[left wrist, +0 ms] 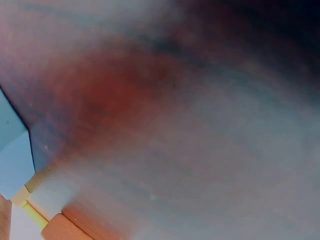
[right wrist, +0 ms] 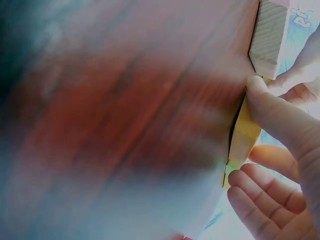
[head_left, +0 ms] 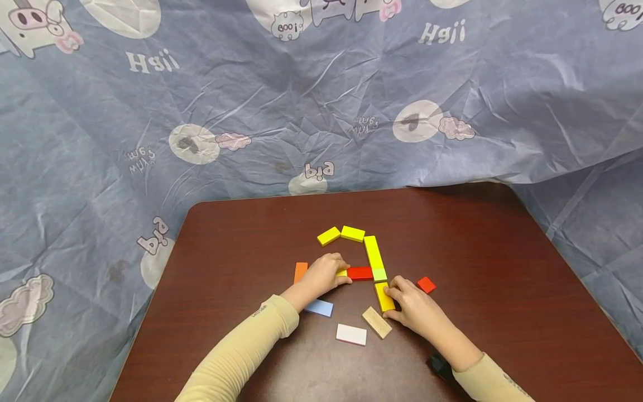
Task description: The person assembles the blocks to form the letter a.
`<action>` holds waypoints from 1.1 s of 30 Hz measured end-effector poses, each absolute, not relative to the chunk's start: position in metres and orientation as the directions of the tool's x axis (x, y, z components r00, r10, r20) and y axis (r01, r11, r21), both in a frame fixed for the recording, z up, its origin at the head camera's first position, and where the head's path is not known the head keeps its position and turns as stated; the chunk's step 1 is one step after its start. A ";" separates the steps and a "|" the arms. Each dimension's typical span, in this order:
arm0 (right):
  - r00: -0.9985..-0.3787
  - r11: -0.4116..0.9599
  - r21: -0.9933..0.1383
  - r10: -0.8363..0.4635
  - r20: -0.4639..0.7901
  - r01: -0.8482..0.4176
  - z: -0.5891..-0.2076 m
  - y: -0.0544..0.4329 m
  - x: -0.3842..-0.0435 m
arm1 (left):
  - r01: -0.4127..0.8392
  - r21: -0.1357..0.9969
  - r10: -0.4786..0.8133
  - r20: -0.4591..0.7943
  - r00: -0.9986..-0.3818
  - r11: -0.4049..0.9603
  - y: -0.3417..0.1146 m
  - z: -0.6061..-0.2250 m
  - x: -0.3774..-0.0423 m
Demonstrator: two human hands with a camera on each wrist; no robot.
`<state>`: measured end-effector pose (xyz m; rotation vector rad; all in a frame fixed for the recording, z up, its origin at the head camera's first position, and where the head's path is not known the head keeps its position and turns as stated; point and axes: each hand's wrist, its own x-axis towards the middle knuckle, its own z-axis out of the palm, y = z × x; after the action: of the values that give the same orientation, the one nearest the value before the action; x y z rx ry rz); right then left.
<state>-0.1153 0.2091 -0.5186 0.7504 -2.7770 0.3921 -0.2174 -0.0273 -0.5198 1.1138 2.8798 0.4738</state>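
Observation:
In the head view my left hand (head_left: 324, 273) pinches a yellow block (head_left: 341, 273) between thumb and forefinger, most of it hidden under the hand. A red block (head_left: 359, 273) lies end-on to it and reaches a light green block (head_left: 379, 274). My right hand (head_left: 414, 304) holds another yellow block (head_left: 384, 296) by its long sides, just below the green one. The right wrist view shows the thumb and a finger on this yellow block (right wrist: 246, 127). Above the green block runs a long yellow stretch (head_left: 373, 251), with two more yellow blocks (head_left: 353, 233) curving left at the top.
Near the left hand lie an orange block (head_left: 300, 271) and a blue block (head_left: 319, 307). Closer in are a white block (head_left: 351, 334) and a bare wooden block (head_left: 377, 322). A red piece (head_left: 426, 285) lies right of the right hand; a black object (head_left: 440, 367) sits by its wrist.

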 end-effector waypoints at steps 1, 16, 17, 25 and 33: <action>-0.842 0.833 -0.198 -0.451 0.297 -0.516 -0.519 0.209 -0.116 | 0.655 0.286 0.661 0.093 -0.745 0.699 -0.027 -0.520 -0.218; -0.875 0.853 -0.234 -0.407 0.262 -0.467 -0.516 0.205 -0.119 | 0.658 0.291 0.662 0.100 -0.743 0.695 -0.027 -0.520 -0.218; -0.875 0.853 -0.232 -0.408 0.261 -0.467 -0.516 0.205 -0.119 | 0.660 0.286 0.664 0.100 -0.741 0.694 -0.027 -0.520 -0.218; -0.869 0.854 -0.219 -0.411 0.273 -0.473 -0.517 0.206 -0.120 | 0.672 0.266 0.668 0.118 -0.735 0.691 -0.028 -0.521 -0.218; -0.873 0.850 -0.245 -0.398 0.281 -0.466 -0.517 0.207 -0.121 | 0.665 0.273 0.664 0.110 -0.740 0.696 -0.028 -0.521 -0.217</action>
<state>-0.1208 0.2067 -0.5167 0.6638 -2.8068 0.4537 -0.2170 -0.0283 -0.5205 1.1340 2.8951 0.4672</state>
